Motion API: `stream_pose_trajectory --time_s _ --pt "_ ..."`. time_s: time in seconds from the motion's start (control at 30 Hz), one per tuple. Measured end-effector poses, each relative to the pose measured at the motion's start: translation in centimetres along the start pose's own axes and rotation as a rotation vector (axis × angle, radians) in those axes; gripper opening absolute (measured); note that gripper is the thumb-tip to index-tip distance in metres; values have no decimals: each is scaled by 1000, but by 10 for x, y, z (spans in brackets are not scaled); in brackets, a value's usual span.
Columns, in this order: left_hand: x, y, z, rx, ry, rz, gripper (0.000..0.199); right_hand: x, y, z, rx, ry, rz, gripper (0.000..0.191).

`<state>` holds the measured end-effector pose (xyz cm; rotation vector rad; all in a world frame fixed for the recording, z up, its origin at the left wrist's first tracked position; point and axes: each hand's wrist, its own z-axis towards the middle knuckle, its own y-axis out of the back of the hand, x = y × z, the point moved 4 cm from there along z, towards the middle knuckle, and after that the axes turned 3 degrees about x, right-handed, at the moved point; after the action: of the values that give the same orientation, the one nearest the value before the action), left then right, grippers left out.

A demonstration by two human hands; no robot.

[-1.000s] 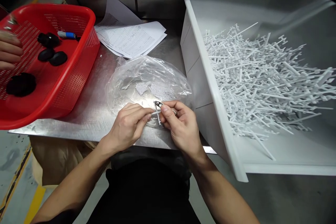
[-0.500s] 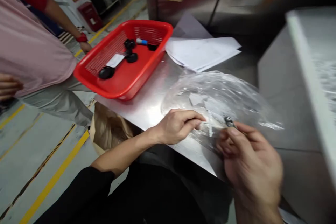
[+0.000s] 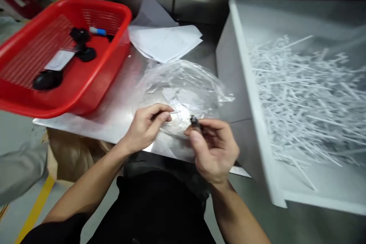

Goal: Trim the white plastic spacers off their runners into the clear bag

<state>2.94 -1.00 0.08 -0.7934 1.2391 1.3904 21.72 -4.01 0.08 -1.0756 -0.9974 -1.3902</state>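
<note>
My left hand point(image 3: 150, 126) pinches a thin white plastic stick point(image 3: 174, 112), which points right over the clear plastic bag point(image 3: 194, 76). My right hand point(image 3: 214, 148) is closed around a small dark tool with a shiny tip point(image 3: 194, 120). Its exact kind is hard to make out, as fingers cover most of it. A short gap separates the tool's tip from the stick. Small white pieces show through the bag, which lies on the metal table point(image 3: 126, 84) beneath both hands.
A red basket point(image 3: 94, 84) at left holds black parts, a white card and a blue-and-white item. White paper sheets point(image 3: 168, 42) lie behind the bag. On the right, a large white bin point(image 3: 246, 65) contains many thin white sticks point(image 3: 311, 99). A brown paper bag point(image 3: 68, 160) stands below the table edge.
My view has swung right, bringing the bin of white sticks into sight; the other person is now mostly out of view. Both hands keep their grips, with stick and tool close together.
</note>
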Motion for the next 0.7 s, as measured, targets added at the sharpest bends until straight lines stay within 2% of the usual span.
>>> stream_pose_trajectory --time_s 0.1,0.2,0.4,0.7 --pt "2 3 1 -10 -11 32 12 0 0 2 70 44 -55 16" --pt "-1 4 -1 -19 -34 68 11 3 1 4 81 62 -68 15" --pt "-2 4 -2 -30 -30 89 12 6 2 7 127 11 -57 14" --pt "1 3 -1 -55 -21 130 13 -5 -1 5 175 -72 -23 13"
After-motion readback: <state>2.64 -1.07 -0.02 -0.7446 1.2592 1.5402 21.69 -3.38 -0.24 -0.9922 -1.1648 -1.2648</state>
